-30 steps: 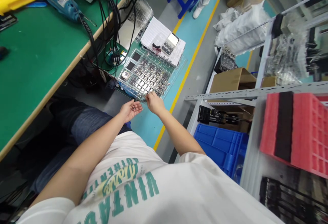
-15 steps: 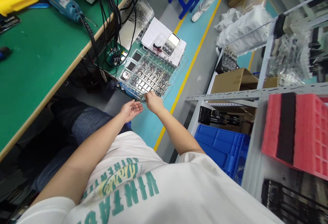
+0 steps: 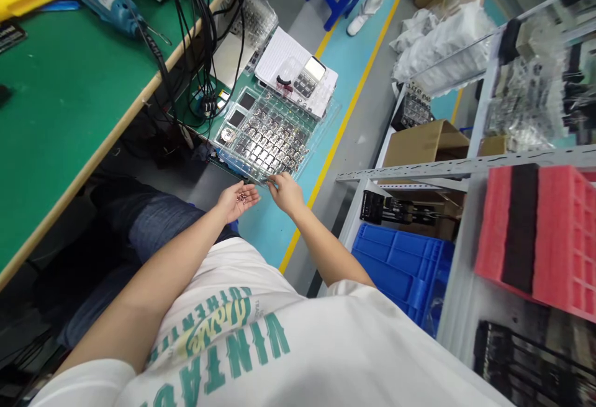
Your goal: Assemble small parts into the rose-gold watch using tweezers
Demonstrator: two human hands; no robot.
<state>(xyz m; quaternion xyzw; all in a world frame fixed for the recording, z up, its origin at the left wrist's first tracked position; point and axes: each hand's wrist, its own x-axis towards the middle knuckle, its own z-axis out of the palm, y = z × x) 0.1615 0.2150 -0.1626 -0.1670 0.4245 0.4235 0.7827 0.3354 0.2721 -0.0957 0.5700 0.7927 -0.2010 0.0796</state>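
Left hand [image 3: 232,203] palm up, fingers flat, small metal pieces [image 3: 241,197] loose in it, just left of the right hand [image 3: 287,193]. Right grip: fingertips near together at clear tray's [image 3: 302,125] near edge; can't tell if clamped on a piece. Best: palm level, pinch 1 piece at a time, wrist off the metal parts [image 3: 270,146]. Far side: notebook [image 3: 282,47]. Left: hanging black cables [image 3: 198,16], could snag.

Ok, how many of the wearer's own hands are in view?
2: the left hand, palm up with small parts on it, and the right hand, beside the near edge of the clear tray.
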